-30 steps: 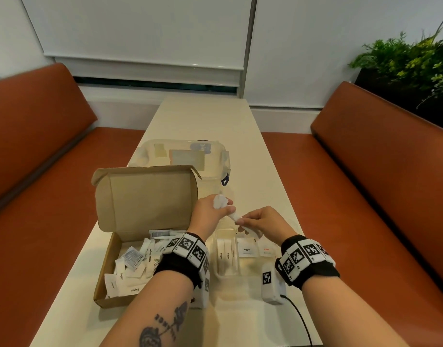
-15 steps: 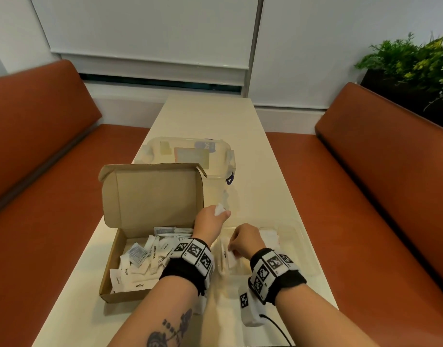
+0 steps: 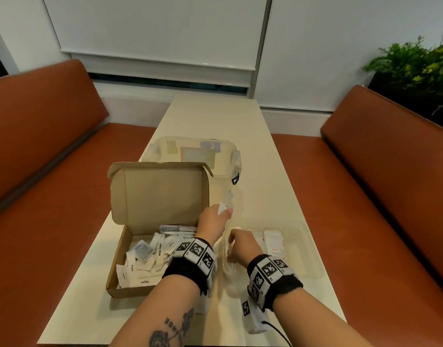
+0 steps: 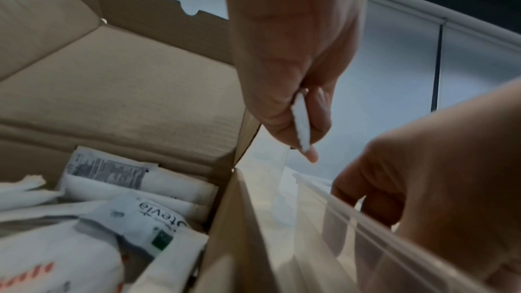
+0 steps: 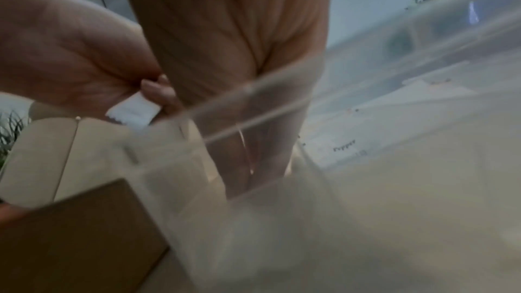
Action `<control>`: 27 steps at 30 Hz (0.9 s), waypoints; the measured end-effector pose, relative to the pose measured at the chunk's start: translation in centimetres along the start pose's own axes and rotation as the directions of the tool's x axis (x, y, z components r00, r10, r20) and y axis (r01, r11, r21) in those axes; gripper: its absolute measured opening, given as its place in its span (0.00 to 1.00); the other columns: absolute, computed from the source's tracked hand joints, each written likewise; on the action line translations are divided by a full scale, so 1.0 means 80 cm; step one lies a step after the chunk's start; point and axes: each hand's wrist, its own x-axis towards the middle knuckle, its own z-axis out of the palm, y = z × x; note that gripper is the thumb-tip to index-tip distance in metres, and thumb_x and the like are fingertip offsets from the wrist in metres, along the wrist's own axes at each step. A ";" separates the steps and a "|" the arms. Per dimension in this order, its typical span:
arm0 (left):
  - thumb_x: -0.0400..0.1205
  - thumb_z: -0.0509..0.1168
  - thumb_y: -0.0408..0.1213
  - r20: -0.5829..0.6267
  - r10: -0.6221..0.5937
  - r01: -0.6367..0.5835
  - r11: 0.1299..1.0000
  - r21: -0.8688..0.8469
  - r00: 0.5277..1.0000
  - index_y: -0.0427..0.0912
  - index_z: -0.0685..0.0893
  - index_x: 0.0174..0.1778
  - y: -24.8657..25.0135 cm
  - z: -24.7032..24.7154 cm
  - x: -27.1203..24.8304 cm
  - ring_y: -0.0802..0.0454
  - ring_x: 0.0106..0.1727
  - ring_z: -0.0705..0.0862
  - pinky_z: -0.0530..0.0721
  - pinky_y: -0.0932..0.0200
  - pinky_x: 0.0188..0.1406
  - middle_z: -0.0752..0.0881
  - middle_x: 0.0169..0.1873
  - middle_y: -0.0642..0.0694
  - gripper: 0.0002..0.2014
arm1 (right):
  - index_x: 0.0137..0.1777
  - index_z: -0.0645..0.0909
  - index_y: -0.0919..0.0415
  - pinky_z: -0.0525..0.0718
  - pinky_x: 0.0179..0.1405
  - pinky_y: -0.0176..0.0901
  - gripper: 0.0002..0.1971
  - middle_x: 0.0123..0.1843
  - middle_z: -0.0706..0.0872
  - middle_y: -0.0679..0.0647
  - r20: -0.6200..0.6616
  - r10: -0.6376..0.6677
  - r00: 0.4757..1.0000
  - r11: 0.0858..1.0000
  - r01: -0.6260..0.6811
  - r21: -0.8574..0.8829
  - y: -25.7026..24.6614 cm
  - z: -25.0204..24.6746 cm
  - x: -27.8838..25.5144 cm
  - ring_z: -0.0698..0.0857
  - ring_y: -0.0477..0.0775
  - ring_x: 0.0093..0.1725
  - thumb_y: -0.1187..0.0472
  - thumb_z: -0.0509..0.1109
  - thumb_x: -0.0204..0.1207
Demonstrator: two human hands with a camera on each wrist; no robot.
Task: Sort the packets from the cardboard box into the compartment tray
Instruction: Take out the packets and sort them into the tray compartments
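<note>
Right now the left hand is raised at the right-hand edge of the cardboard box, near the lid's corner, fingers curled and pinching a small white packet; the left wrist view shows that packet edge-on between thumb and fingers. The right hand reaches down into the left end of the clear compartment tray, fingers bent downward inside the leftmost compartment; whether it has hold of anything, cannot tell, since the fingertips are hidden behind the hand in the head view and blurred behind the plastic wall in the right wrist view. The box sits open on the worktop, lid standing upright at the back, with a loose pile of white packets inside, some printed "Sugar", one "Stevia". The tray lies just beside the box on its right, touching or nearly so. More white packets lie flat in the tray: a stack with red print in a compartment further right, and one reading "Pepper" seen through the wall. Behind the box stands a clear lidded plastic container with a blue latch. Both wrists wear black bands with black-and-white marker tags. Orange benches flank the worktop; a green plant is at far right.
</note>
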 end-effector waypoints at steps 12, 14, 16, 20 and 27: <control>0.89 0.50 0.32 0.053 -0.053 0.074 0.789 -0.610 0.997 0.34 0.76 0.61 0.030 -0.003 -0.014 0.47 0.47 0.86 0.83 0.58 0.44 0.84 0.57 0.37 0.12 | 0.45 0.78 0.67 0.86 0.29 0.43 0.10 0.33 0.86 0.60 -0.099 0.068 0.993 0.585 0.041 0.810 -0.021 -0.050 -0.016 0.82 0.53 0.25 0.69 0.55 0.82; 0.89 0.50 0.32 0.053 -0.023 0.053 0.730 -0.681 0.998 0.35 0.76 0.61 0.037 -0.004 -0.015 0.46 0.55 0.84 0.83 0.54 0.54 0.83 0.57 0.38 0.12 | 0.46 0.78 0.67 0.88 0.30 0.44 0.11 0.32 0.85 0.61 -0.045 0.055 0.997 0.500 0.012 0.866 -0.021 -0.054 -0.022 0.84 0.54 0.26 0.62 0.59 0.84; 0.89 0.50 0.32 0.058 -0.005 0.045 0.710 -0.703 0.998 0.36 0.76 0.60 0.042 -0.002 -0.017 0.45 0.60 0.82 0.80 0.49 0.61 0.84 0.57 0.38 0.11 | 0.45 0.80 0.66 0.88 0.33 0.44 0.09 0.35 0.85 0.59 -0.015 -0.020 1.000 0.488 0.023 0.872 -0.019 -0.054 -0.026 0.86 0.54 0.29 0.60 0.67 0.80; 0.89 0.51 0.32 0.036 0.016 0.015 0.688 -0.725 0.999 0.41 0.79 0.53 0.047 0.003 -0.019 0.47 0.57 0.85 0.82 0.50 0.56 0.87 0.51 0.41 0.11 | 0.46 0.82 0.69 0.87 0.37 0.37 0.03 0.37 0.86 0.59 -0.034 -0.137 0.990 0.513 0.101 0.852 -0.018 -0.059 -0.032 0.87 0.50 0.32 0.70 0.73 0.74; 0.88 0.51 0.31 -0.184 0.070 -0.184 0.659 -0.729 0.980 0.38 0.78 0.58 0.053 -0.014 -0.015 0.54 0.44 0.88 0.85 0.64 0.44 0.87 0.44 0.45 0.10 | 0.50 0.88 0.67 0.86 0.39 0.31 0.07 0.36 0.87 0.57 -0.169 -0.069 0.983 0.586 0.178 0.790 0.017 -0.096 -0.028 0.84 0.45 0.32 0.70 0.73 0.74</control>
